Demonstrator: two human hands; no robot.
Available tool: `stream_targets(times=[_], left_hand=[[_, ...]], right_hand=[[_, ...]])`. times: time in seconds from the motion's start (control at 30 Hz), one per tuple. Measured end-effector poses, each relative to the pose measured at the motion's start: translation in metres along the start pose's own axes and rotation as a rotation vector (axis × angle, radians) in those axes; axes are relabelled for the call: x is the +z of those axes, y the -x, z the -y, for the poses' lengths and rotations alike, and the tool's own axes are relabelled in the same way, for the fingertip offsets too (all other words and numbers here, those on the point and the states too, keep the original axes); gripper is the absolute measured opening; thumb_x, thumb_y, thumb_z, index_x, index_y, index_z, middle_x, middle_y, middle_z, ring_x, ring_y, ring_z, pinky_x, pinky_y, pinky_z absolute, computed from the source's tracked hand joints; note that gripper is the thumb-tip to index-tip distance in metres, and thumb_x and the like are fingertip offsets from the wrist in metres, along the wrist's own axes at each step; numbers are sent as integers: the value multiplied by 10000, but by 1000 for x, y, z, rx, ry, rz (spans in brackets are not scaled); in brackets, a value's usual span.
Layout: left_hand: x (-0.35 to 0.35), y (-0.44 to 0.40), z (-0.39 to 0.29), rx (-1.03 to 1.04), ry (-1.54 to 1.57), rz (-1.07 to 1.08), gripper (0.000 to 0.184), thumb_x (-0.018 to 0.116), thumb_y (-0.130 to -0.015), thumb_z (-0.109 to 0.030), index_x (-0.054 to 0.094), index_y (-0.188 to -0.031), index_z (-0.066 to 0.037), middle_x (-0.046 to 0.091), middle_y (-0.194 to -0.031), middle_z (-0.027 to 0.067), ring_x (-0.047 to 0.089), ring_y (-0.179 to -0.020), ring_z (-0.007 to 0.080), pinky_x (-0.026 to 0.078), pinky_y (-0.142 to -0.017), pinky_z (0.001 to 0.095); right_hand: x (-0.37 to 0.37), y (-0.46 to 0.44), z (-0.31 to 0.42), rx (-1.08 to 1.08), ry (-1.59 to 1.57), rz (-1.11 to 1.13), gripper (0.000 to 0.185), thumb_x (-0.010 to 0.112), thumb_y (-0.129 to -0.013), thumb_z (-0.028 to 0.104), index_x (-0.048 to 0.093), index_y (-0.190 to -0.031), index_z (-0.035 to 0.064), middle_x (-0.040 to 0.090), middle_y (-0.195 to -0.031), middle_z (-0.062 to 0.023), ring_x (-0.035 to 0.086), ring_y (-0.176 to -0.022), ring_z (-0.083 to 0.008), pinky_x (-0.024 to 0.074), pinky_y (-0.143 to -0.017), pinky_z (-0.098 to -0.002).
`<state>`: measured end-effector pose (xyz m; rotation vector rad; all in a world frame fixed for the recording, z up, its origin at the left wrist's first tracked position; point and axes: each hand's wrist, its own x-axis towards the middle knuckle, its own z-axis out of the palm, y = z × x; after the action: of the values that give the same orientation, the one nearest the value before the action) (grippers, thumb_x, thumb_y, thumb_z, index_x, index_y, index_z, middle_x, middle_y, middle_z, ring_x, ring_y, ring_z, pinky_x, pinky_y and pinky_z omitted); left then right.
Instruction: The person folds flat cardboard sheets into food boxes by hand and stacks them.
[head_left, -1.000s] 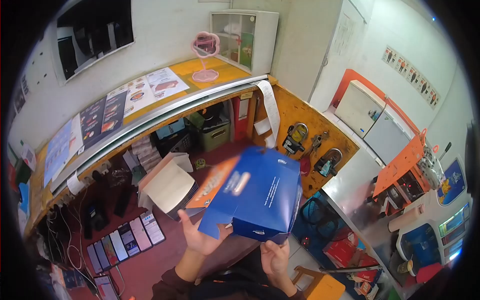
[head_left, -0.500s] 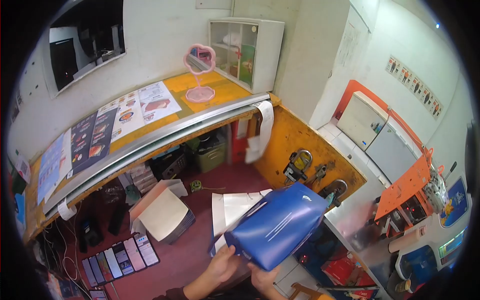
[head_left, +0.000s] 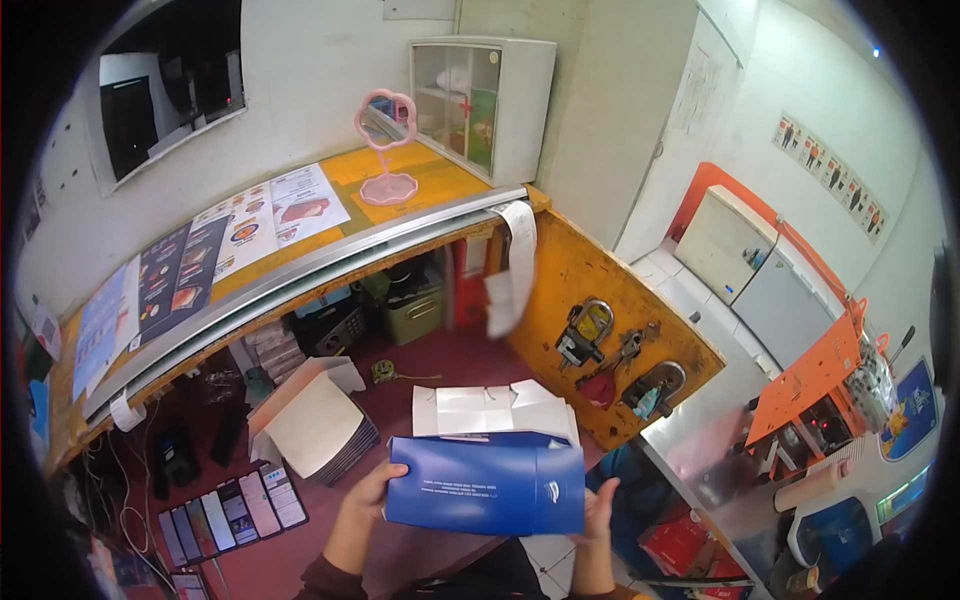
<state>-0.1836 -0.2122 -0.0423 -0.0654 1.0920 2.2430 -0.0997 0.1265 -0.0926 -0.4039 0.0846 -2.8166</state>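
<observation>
Blue printed cardboard box [head_left: 470, 490] is held over the flat dark-red desktop's [head_left: 325, 500] near edge; left hand [head_left: 372, 491] pinches one end; right hand [head_left: 598, 515] braces the other, finger closure unclear; light, even pressure best spares its panels.

Shows as a glossy deep-blue carton [head_left: 470, 510], long and boxy. Hangs over the near edge of the red desktop [head_left: 470, 360], roughly level, with one long side turned away from the desktop's far end. Bears small lines of white print, upside down in this pose, and a white emblem near the right end, just past a straight upright crease. Opens out along the far side, toward the middle of the red desktop, in pale panels [head_left: 480, 412] with fold lines and an uneven outer edge.
</observation>
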Motion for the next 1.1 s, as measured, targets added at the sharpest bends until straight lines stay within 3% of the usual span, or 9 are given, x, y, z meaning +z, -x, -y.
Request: stream_targets(times=[0.23,0.33,0.4,0.43,0.53,0.63,0.77,0.83,1.1], left_hand=[[41,13,21,241,121,614,866,403,-797,-653,287,-1298,44,445,-1254,157,502,-1091,279,463,-838,355],[73,25,73,271,-678,266,711,242,-863,-623,486,-1134,-12,559,-1076,139,560,-968,275,479,-770,344],[101,30,75,-103,824,1040,604,173,-921,-518,556,-887,-52,584,-735,99,578,-625,297,465,-618,316],[117,43,69,-168,1132,830,628,139,-906,-553,500,-699,-84,462,-514,53,445,-393,262,403,-498,305],[116,30,85,82,786,703,527,322,-906,-514,555,-804,-53,558,-640,45,551,-534,201,457,-573,311],[126,26,87,1113,-541,90,309,564,-861,-327,575,-937,-27,610,-790,43,590,-706,138,482,-659,296],[127,41,69,495,-191,-23,295,575,-831,-86,474,-1098,-7,590,-923,96,599,-766,167,502,-600,273],[130,48,50,504,23,24,266,564,-833,-52,472,-1077,1,591,-892,106,609,-716,171,516,-553,282],[59,60,37,548,-429,-104,295,584,-803,18,467,-1074,17,607,-932,135,628,-811,198,538,-688,305]], right_hand=[[92,-30,-54,-125,735,-660,335,545,-867,171,475,-1133,-21,561,-1033,-80,555,-940,-189,451,-829,-326],[94,-27,-85,-496,820,-567,315,584,-833,82,481,-1112,-21,548,-1017,-77,542,-915,-166,425,-839,-306],[96,-21,-88,-591,1051,-495,315,591,-827,73,480,-1108,-16,540,-1028,-79,532,-930,-159,420,-844,-304],[103,-20,-90,-688,1276,-414,316,599,-821,64,479,-1104,-10,532,-1039,-81,522,-945,-151,415,-849,-302],[126,-30,-111,-885,1077,-571,283,613,-811,67,492,-1057,-4,532,-1000,-71,521,-916,-149,414,-827,-286],[121,-26,-126,-949,975,-619,270,612,-811,69,493,-1041,-9,524,-971,-66,517,-892,-155,413,-814,-289],[116,-28,-135,-691,1646,-531,333,546,-864,235,469,-1096,8,528,-1037,-70,522,-937,-177,407,-857,-316],[115,-36,-135,-652,634,-395,468,433,-887,433,478,-1108,23,528,-1051,-66,524,-933,-202,377,-890,-355],[112,-31,-72,14,189,-124,367,425,-901,228,473,-1172,-14,577,-1054,-67,555,-940,-152,436,-815,-307]])
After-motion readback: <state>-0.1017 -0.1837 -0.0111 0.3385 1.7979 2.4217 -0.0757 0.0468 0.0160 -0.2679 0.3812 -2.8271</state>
